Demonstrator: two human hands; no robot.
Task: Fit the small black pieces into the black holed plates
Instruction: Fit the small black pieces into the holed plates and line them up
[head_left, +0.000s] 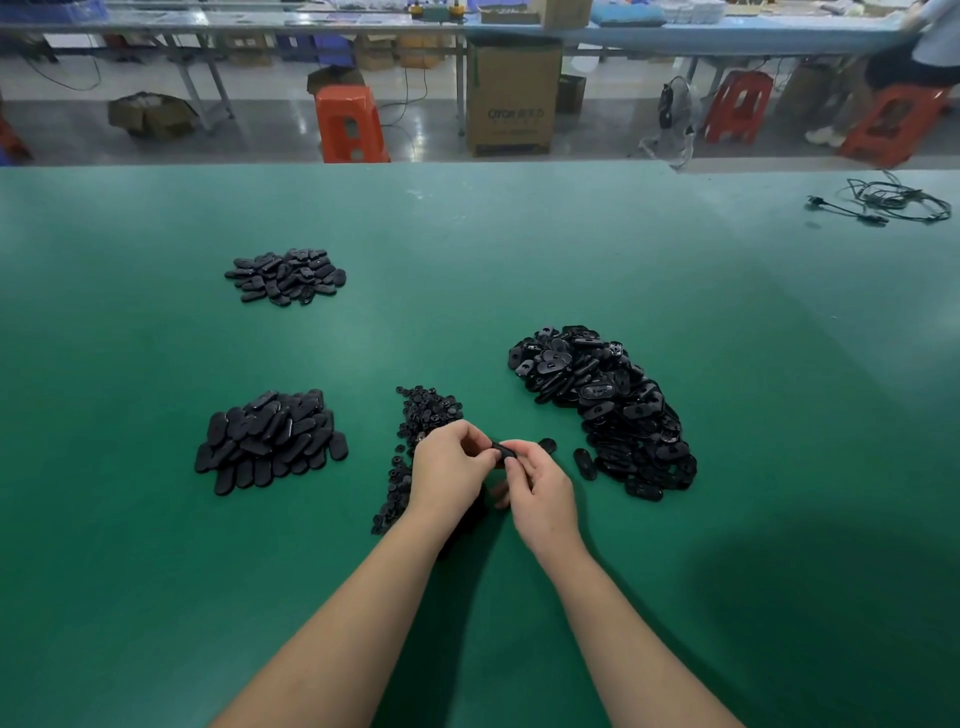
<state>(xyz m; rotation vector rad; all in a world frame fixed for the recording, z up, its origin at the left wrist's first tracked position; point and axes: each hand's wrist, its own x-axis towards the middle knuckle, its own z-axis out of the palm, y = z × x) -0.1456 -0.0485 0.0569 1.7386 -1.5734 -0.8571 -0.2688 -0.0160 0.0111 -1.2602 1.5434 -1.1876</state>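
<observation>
My left hand (451, 467) and my right hand (540, 486) meet over the green table (519, 249), both pinching one black oval plate (503, 451) between their fingertips. Whether a small piece sits in it is hidden by my fingers. A strip of small black pieces (421, 415) lies just behind and under my left hand. To the right spreads a big heap of black holed plates (608, 405), with two loose plates (584, 462) at its near edge.
Two more heaps of black oval plates lie on the left, one near (270, 441) and one farther back (285, 275). A coiled black cable (888, 202) rests at the far right. Beyond the table are orange stools and a cardboard box.
</observation>
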